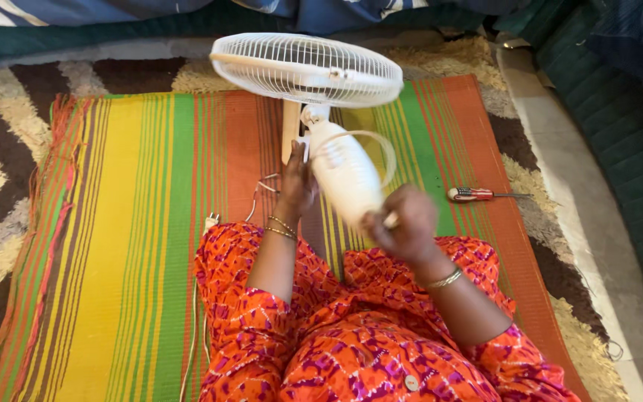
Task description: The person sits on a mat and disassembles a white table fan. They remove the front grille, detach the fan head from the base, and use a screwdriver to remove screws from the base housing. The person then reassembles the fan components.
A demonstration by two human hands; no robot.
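On the striped mat (135,223), seen from the head camera, a white fan (314,97) lies tilted across the person's lap, its round grille (306,68) toward the far edge and its motor housing (345,175) pointing back at the body. Left hand (297,182) presses flat against the housing's left side, fingers spread. Right hand (403,223) is curled closed around the housing's rear end. A white cord (210,221) trails on the mat to the left. A red-handled screwdriver (478,194) lies on the mat to the right, apart from both hands.
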